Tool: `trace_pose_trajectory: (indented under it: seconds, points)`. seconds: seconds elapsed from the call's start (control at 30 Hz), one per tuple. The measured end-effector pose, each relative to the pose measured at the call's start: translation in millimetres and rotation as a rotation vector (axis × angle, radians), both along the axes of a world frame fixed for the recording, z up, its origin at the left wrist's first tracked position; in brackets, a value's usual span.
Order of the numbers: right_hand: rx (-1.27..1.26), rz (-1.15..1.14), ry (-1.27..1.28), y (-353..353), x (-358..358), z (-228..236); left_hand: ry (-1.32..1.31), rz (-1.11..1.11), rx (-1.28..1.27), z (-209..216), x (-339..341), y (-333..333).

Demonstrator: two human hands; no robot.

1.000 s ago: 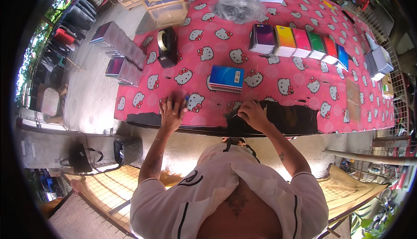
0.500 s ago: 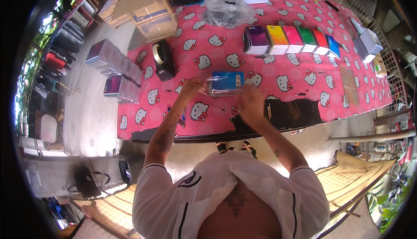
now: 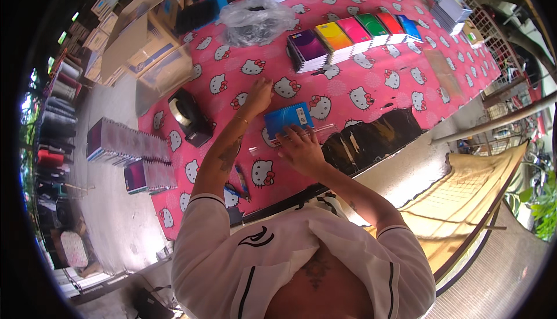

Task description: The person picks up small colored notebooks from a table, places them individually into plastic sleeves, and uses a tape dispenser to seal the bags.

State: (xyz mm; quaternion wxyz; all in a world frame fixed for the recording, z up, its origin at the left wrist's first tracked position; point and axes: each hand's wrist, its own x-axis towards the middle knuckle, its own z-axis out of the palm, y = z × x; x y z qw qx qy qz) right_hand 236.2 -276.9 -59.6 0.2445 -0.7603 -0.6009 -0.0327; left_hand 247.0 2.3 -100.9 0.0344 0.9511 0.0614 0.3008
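Head view: blue notebook [image 3: 288, 119] sits on the near side, centre.
Right hand [image 3: 302, 148]: mine's spread, unclenched, over its near edge, seemingly steadying it.
Left hand [image 3: 260, 93]: curled, just far-left; can't tell if it's grasping anything.
Notebook stacks [image 3: 354, 29]: far right, apparently grouped by colour.

The right hand [image 3: 303, 149] has come onto the blue notebook [image 3: 285, 120].

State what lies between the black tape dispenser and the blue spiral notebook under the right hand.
Head view: the left forearm crosses the pink patterned cloth between them.
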Motion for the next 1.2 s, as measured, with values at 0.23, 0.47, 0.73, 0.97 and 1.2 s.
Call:
trace_pose_trajectory:
  seconds: [0.23, 0.47, 0.73, 0.97, 1.2]
  points:
    - [0.066, -0.004, -0.048, -2.2, 9.9, -0.1, 0.18, -0.082, -0.193, 45.8, 4.6, -18.3]
    - [0.037, 0.037, -0.05, 5.2, 12.8, 0.3, 0.139, -0.003, -0.611, 73.0, -37.0, -77.0]
    - [0.058, 0.108, -0.088, -4.3, 16.9, -7.4, 0.051, 0.012, -0.322, 52.1, -66.5, -125.3]
    - [-0.08, 0.189, 0.273, 13.6, 52.7, -10.2, 0.041, 0.173, -0.658, 50.2, -72.2, -139.7]
    - [0.244, -0.205, 0.713, 65.5, 182.6, -68.7, 0.0, 0.128, -0.478, 41.1, -54.8, -144.4]
